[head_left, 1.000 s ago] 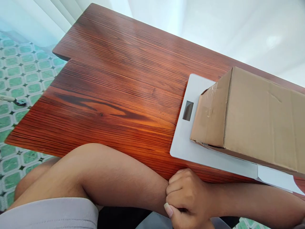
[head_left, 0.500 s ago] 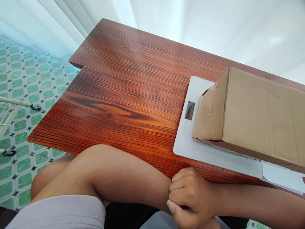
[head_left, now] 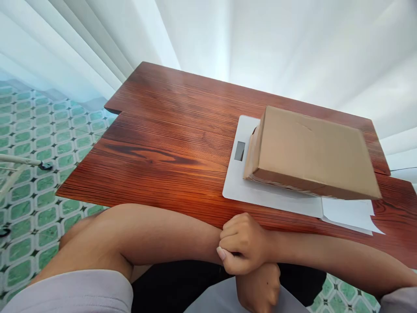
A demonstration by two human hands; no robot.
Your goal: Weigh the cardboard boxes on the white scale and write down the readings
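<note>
Straight to the cardboard box [head_left: 316, 152], squarely planted on the white scale [head_left: 234, 187] over on the right half of the desk [head_left: 169, 130]! Top flat and closed, plain brown board all the way across, a faint crease toward the far edge, contents completely hidden from up here. Scale reaching out past the box on the left and along the front, small dark display [head_left: 239, 151] uncovered at the left end. Just beside the scale's right end, white papers [head_left: 350, 213] on the reddish wood, partly covered from view by the box, one corner curling outward.

Down to the near edge, and a solid clasp: right hand [head_left: 241, 245] folded over the left arm [head_left: 163, 232] close to the wrist, thumb lying along the front. Left hand [head_left: 259, 287] directly beneath, back showing, drooping over the lap; fingers too hidden to tell how tightly curled. Hands together, then, and apart from the box and the scale.

Out wide, white curtain [head_left: 202, 34] behind the desk, green-and-white tiled floor [head_left: 45, 217] down the left side, and a pale frame [head_left: 19, 161] poking in at the left with a black caster [head_left: 45, 166].
</note>
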